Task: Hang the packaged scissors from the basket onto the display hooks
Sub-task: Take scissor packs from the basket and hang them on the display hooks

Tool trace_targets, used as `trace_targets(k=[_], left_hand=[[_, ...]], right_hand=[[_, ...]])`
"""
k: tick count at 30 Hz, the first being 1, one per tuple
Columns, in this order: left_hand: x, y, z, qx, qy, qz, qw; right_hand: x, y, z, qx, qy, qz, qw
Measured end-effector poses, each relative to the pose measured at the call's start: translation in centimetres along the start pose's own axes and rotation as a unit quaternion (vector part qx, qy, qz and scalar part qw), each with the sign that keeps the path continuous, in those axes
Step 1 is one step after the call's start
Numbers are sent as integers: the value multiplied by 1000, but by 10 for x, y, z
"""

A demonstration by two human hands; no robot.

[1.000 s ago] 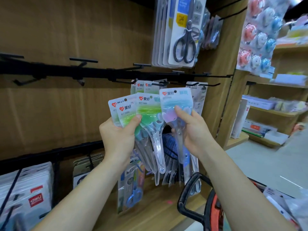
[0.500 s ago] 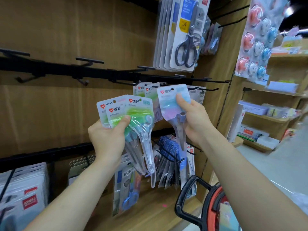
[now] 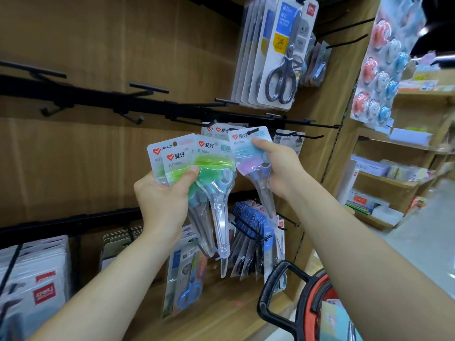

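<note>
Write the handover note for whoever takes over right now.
Left hand grips a fan of green packs. Right hand pinches one blue pack, its slot up at the hooks; whether it is on one I cannot tell.
Done: a few same-brand packs hang behind it.
Left: hang the blue pack, then the green ones. Basket at lower right.

Across the brown wooden back panel [image 3: 98, 156] runs a black metal hook rail [image 3: 147, 104]. Before and just below its right part, the left hand [image 3: 162, 200] holds a fan of clear plastic scissors packs [image 3: 197, 163]. Just right of the fan, the right hand [image 3: 280, 173] holds a single clear plastic scissors pack [image 3: 248, 153] in front of similar hanging packs [image 3: 221, 130]. Above these hang grey-handled scissors on white cards [image 3: 278, 57], below them dark blue packs [image 3: 248, 217]. White boxed packs [image 3: 41, 279] sit lower left, and the red basket with a black handle [image 3: 273, 291] lower right.
</note>
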State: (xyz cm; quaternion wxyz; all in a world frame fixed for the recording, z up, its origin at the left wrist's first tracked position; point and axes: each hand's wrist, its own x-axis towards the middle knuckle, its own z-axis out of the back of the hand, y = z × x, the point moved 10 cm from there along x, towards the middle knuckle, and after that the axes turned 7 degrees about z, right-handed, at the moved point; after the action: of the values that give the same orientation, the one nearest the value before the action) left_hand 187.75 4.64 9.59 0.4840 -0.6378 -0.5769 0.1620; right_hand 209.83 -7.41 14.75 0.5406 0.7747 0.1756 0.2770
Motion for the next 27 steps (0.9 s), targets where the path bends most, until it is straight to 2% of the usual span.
trace_targets(k=[5,8,10,12,15,17,22,27], left_hand=[[2,2,12,2,-21,6,1000],[4,3,15,-3,-24,13,1000],[2,1,11,-9,-12,16,1000],[0,2,6,-16,-1,23,1000],[-4,7,-2,-29,13,41,999],[-7,12,-9,-33,27,51,998],[-13,21,-27,-30,63,84,994],[-11,28,-23,-23,43,109,993]], right_hand=[[12,-5,-2,-94,2,21,995],[10,-2,11,-186,-40,70,979],[-2,4,24,-219,-95,113,965],[-21,1,22,-164,-89,108,976],[-51,-20,-14,-84,74,33,993],[-63,-27,-25,-73,127,36,989],[-55,-29,-10,8,62,38,997],[-42,-10,10,38,22,59,997]])
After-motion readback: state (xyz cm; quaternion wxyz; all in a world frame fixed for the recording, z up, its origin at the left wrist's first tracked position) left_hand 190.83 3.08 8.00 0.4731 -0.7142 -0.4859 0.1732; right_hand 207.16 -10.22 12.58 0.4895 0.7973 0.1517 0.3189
